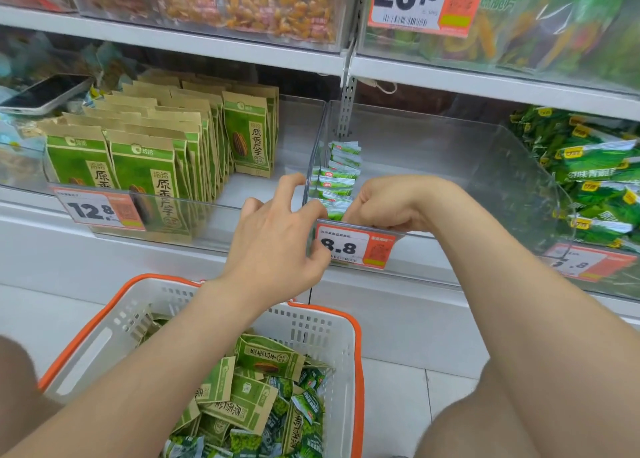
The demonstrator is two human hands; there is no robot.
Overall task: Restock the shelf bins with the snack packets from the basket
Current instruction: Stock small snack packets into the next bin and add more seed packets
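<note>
At the front lip of the clear middle bin [433, 167], I have both hands on the row of small green packets [341, 173], which stands on edge against the left divider [313, 160].

Hand state:
- My right hand [388, 201] is curled over the nearest packet; its fingertips are hidden behind the price tag [356, 246], so I judge a grip rather than see one.
- My left hand [277, 239] is spread, fingers bent, tips at the bin's front wall and thumb on the tag.

Procedure (as I judge it): seat the packet upright and flush with the row, faces forward, keeping it pressed to the divider so the row does not topple into the bare floor on the right. Steady the front wall with the left hand.

More stock waits below in the basket [311, 326], small green packets mixed with kraft pouches.

Legible markings:
- This bin's tag reads "8.8".
- The left bin's tag [97, 210] reads "12.8"; its kraft pouches [145, 167] read "洽洽" and "原香瓜子".
- The upper tag [408, 0] reads "26.8".
</note>
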